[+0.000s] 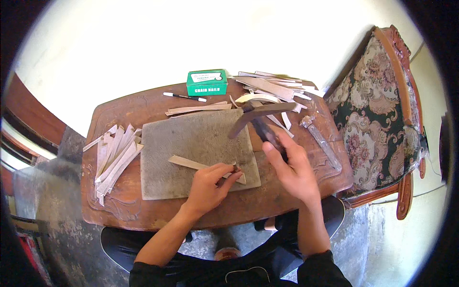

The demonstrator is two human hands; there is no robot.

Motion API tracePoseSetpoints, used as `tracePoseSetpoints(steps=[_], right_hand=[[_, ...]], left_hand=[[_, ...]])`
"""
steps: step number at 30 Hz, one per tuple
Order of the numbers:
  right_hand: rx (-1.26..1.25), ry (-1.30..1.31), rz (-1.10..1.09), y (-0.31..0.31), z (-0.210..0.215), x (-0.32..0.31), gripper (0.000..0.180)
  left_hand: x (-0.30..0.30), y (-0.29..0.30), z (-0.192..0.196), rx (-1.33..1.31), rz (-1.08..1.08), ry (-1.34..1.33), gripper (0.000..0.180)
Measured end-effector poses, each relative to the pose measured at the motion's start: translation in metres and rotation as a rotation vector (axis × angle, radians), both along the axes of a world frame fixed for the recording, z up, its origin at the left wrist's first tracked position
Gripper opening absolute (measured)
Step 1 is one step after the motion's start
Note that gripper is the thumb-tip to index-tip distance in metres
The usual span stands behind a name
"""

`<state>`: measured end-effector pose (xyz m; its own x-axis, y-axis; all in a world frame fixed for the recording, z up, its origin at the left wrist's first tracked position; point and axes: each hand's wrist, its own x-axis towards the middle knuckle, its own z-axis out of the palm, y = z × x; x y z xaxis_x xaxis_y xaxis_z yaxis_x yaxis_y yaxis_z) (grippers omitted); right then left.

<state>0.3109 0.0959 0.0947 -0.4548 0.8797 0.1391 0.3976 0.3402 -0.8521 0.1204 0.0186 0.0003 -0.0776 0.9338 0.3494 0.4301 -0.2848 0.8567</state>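
My right hand point(291, 167) grips a hammer point(264, 113) by its dark handle, with the head raised above the right part of a grey slab point(198, 143). On that slab lies a pale, narrow strip point(186, 163), slanting down to the right. My left hand point(210, 186) rests over the strip near its right end. Its thumb and forefinger are pinched around a small nail-like piece point(235, 166), mostly hidden by the fingertips. The hammer head is apart from the strip and from my left hand.
The slab sits on a carved wooden table point(119, 205). Pale strips point(117, 158) are piled at left, more point(272, 88) at the back right. Behind are a green box point(206, 87) and a pen point(185, 97). A worn hammer-like tool point(322, 146) lies right, near a floral chair point(373, 115).
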Motion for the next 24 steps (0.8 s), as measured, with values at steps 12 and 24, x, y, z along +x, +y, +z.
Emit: tracePoseSetpoints(steps=[12, 24], right_hand=[[0.387, -0.162, 0.007, 0.038, -0.075, -0.055, 0.039], [0.425, -0.348, 0.086, 0.039, -0.088, -0.065, 0.038]], left_hand=[[-0.028, -0.002, 0.020, 0.049, -0.101, -0.006, 0.014], [-0.091, -0.034, 0.040, -0.166, -0.156, 0.725, 0.021]])
